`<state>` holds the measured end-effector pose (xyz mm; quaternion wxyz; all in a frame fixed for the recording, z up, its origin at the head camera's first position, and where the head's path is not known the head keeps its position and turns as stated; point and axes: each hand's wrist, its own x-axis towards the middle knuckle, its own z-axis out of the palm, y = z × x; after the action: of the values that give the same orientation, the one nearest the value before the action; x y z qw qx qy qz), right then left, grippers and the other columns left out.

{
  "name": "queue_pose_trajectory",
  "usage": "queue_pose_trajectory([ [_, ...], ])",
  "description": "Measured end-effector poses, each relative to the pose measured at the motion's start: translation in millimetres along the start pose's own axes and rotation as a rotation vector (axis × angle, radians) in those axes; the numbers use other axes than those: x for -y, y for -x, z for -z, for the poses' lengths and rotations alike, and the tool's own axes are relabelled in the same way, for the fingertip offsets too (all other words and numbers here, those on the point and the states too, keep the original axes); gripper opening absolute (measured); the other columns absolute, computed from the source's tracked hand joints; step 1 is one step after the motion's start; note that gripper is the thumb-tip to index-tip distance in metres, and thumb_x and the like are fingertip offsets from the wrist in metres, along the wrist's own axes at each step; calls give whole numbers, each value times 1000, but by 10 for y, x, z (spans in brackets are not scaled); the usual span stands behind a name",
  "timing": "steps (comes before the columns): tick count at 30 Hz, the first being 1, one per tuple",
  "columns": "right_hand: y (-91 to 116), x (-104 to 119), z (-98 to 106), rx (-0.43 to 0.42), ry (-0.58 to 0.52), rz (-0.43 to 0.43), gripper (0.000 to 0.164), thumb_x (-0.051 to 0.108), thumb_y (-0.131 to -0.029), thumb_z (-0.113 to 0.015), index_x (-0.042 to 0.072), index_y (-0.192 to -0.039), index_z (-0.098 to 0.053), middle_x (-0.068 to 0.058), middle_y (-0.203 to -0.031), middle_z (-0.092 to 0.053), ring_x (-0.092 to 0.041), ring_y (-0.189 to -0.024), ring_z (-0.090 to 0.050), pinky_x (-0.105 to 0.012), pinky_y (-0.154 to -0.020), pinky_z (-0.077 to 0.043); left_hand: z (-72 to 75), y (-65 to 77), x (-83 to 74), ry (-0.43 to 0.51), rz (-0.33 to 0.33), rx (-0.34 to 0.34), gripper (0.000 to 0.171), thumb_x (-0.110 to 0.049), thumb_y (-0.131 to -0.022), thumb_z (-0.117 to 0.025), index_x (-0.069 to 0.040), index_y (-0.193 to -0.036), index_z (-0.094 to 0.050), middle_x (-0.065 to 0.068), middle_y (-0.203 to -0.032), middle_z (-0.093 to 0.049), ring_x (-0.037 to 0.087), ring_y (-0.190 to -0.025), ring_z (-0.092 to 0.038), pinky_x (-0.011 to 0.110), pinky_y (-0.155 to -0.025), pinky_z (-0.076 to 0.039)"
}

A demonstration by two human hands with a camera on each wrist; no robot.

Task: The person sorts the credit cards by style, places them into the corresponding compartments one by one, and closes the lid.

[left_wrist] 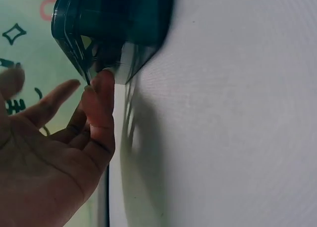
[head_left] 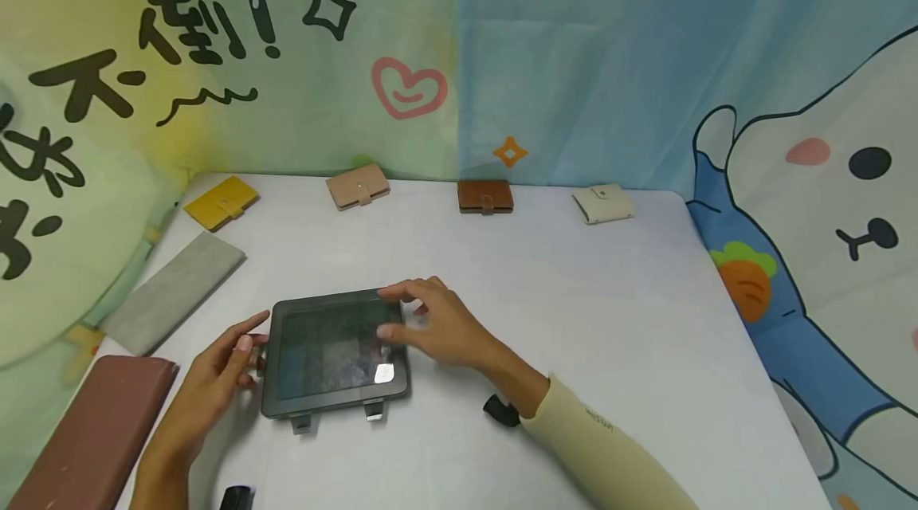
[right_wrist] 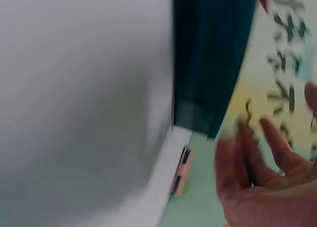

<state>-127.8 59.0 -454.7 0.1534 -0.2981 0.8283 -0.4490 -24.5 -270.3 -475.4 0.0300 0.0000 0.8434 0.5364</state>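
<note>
A dark grey case (head_left: 337, 355) with a see-through smoky lid and two latches along its front edge sits on the white table. My left hand (head_left: 218, 378) is at the case's left side, palm turned toward it. In the left wrist view, fingertips (left_wrist: 105, 78) of that hand touch the end of the case (left_wrist: 116, 19) near its lower edge, with the other fingers spread. My right hand (head_left: 437, 323) reaches over the case's right end, thumb and fingers apart. In the right wrist view, its fingers bend loosely beside the case (right_wrist: 210, 63).
Along the back edge lie small wallets: yellow (head_left: 222, 203), beige (head_left: 358, 186), brown (head_left: 485, 196) and cream (head_left: 604, 203). To the left are a long grey wallet (head_left: 175, 292) and a long reddish-brown wallet (head_left: 100, 430). A printed curtain (head_left: 574, 80) hangs behind the table (head_left: 588, 311).
</note>
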Motion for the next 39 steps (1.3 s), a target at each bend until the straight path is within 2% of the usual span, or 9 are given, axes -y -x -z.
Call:
queue_pose_trajectory([
  [3, 153, 119, -160, 83, 297, 89, 95, 64, -80, -74, 29, -157, -30, -2, -162, -29, -23, -148, -24, -53, -114, -32, -8, 21, -41, -89, 1, 5, 53, -22, -104, -54, -23, -154, -38, 10, -127, -57, 10, -91, -61, 29, -69, -53],
  [6, 217, 177, -314, 141, 519, 151, 112, 70, -74, -74, 24, -160, -20, -9, -168, -12, -29, -155, -7, -55, -120, -22, -6, 53, -78, -175, 0, 22, 65, -24, -98, -64, -31, -155, -33, 14, -132, -53, 8, -96, -59, 27, -73, -50],
  [12, 260, 210, -469, 91, 840, 203, 103, 70, -75, -72, 17, -155, -36, -14, -164, -25, -33, -153, -18, -43, -121, -25, -49, 112, -145, -287, -26, 73, 88, -31, -89, -77, -32, -158, -24, 14, -139, -42, 19, -105, -52, 25, -78, -48],
  [17, 287, 219, -524, 58, 1008, 260, 100, 72, -77, -68, 11, -152, -42, -18, -157, -38, -38, -148, -30, -41, -119, -30, -66, 137, -216, -339, -42, 143, 105, -40, -78, -85, -31, -160, -18, 15, -140, -38, 25, -104, -51, 29, -77, -49],
  [22, 250, 195, -528, 4, 1026, 284, 97, 69, -76, -70, 10, -149, -46, -17, -153, -44, -38, -145, -37, -39, -115, -36, -89, 122, -265, -399, -60, 187, 118, -50, -67, -89, -31, -160, -18, 16, -143, -34, 34, -118, -49, 53, -87, -49],
  [25, 233, 177, -507, 12, 971, 254, 97, 67, -77, -72, 11, -150, -44, -15, -154, -42, -35, -147, -34, -38, -113, -39, -145, 89, -289, -501, -71, 187, 125, -53, -61, -92, -29, -160, -20, 21, -145, -32, 41, -122, -48, 61, -88, -46],
  [30, 242, 167, -463, 14, 903, 208, 96, 65, -76, -75, 14, -151, -44, -13, -156, -40, -33, -148, -32, -38, -109, -43, -290, 11, -317, -784, -175, 108, 129, -51, -53, -95, -16, -158, -28, 29, -137, -40, 43, -109, -57, 59, -84, -48],
  [33, 265, 163, -453, -4, 891, 207, 95, 63, -76, -76, 13, -150, -45, -14, -155, -41, -34, -147, -34, -39, -108, -45, -360, -25, -329, -907, -223, 60, 128, -55, -51, -93, -12, -156, -34, 32, -131, -46, 44, -101, -61, 59, -83, -50],
  [39, 322, 153, -494, -12, 890, 201, 93, 60, -79, -76, 10, -151, -43, -17, -156, -39, -36, -148, -31, -39, -108, -44, -378, -42, -338, -1003, -242, 16, 126, -63, -46, -91, -17, -153, -42, 30, -126, -54, 43, -86, -65, 54, -71, -54],
])
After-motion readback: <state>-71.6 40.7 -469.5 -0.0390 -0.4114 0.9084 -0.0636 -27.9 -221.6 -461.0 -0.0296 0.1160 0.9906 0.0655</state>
